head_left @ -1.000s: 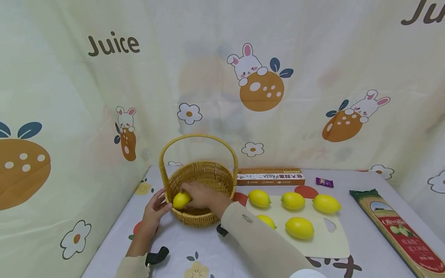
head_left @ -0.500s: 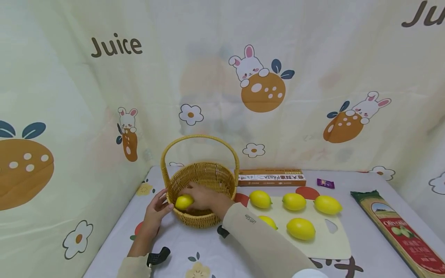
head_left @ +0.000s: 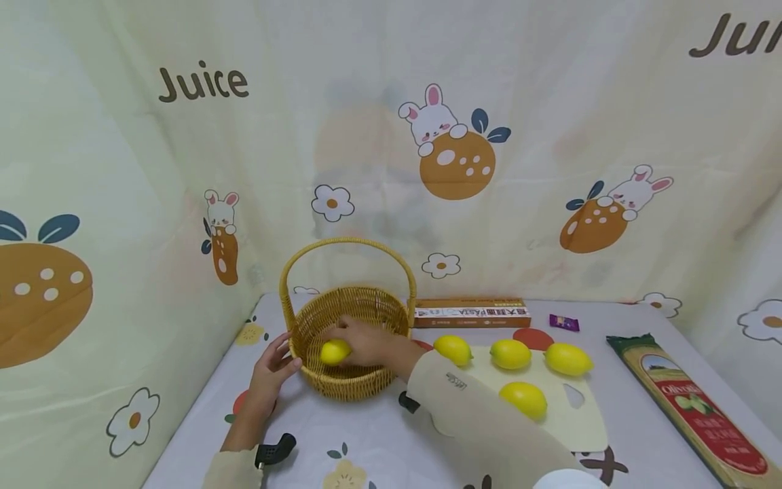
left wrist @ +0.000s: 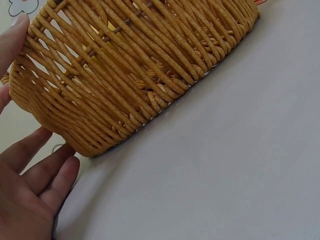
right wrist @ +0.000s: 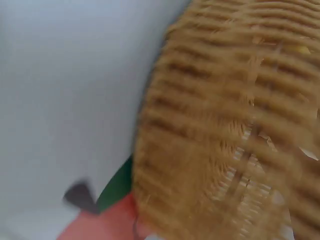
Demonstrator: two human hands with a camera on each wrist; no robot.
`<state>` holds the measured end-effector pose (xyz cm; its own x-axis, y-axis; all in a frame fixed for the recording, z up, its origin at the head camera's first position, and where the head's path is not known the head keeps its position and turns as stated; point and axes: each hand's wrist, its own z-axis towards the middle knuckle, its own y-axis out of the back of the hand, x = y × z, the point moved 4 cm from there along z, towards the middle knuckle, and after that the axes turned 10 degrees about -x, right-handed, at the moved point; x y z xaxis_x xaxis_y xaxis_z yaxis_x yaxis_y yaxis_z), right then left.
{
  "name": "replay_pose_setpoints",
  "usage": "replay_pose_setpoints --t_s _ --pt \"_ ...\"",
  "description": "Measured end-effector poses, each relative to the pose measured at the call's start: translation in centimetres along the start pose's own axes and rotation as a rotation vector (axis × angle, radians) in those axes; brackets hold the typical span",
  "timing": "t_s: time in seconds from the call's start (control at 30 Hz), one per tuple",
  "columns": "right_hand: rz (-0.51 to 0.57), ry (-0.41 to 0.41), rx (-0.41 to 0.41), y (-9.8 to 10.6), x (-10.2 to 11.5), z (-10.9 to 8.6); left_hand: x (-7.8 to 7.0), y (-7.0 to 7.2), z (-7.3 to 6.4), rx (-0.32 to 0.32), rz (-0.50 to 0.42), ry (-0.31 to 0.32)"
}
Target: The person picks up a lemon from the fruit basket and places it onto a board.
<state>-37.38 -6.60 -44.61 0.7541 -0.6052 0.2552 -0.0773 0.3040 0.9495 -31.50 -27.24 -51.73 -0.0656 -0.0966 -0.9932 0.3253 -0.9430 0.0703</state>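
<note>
A yellow lemon [head_left: 335,352] is inside the wicker basket [head_left: 351,388], gripped by the fingers of my right hand [head_left: 364,343], which reaches in over the front right rim. My left hand [head_left: 269,377] rests against the basket's left outer side, thumb near the rim. In the left wrist view, fairly straight fingers of the left hand [left wrist: 30,185] touch the lower woven wall. The right wrist view holds only the blurred basket wall [right wrist: 200,115] and tablecloth; the right hand is out of it.
Several lemons [head_left: 511,354] lie on and beside a cream cutting board [head_left: 574,428], partly covered by the right sleeve. A pasta box [head_left: 473,313] stands behind. A purple wrapped packet [head_left: 564,322] and a long pasta bag [head_left: 690,407] lie to the right.
My right hand and its lemon have moved a little to the right inside the basket. The right sleeve now covers the near left lemon on the board. My left hand has stayed put.
</note>
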Motion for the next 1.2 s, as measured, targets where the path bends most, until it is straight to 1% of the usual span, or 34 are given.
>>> replay_pose_setpoints --t_s 0.23,0.4,0.5,0.57,0.7,0.87,1.0,1.2 --pt "-0.010 -0.023 0.004 1.2 -1.1 -1.2 -0.4 0.2 0.3 0.000 0.008 -0.004" --pt "-0.003 -0.069 0.015 2.1 -2.0 -2.0 -0.3 0.1 0.2 0.010 0.003 0.006" --pt "-0.007 -0.074 0.021 2.7 -2.6 -2.5 -0.3 0.1 0.2 0.009 0.004 0.004" --pt "-0.024 -0.061 0.020 3.0 -3.0 -2.8 -0.3 0.2 0.1 0.004 0.010 -0.004" --pt "-0.051 -0.066 0.017 3.6 -3.5 -3.2 -0.5 0.3 0.1 0.004 0.017 -0.018" --pt "-0.082 -0.077 0.023 4.3 -3.6 -4.0 -0.5 0.2 0.0 0.012 0.014 -0.008" --pt "-0.064 -0.052 0.014 5.1 -3.5 -4.9 -0.3 0.1 0.0 0.013 0.007 0.005" --pt "-0.049 0.015 -0.053 6.5 -3.5 -6.6 -0.1 -0.1 -0.1 0.020 0.002 0.002"
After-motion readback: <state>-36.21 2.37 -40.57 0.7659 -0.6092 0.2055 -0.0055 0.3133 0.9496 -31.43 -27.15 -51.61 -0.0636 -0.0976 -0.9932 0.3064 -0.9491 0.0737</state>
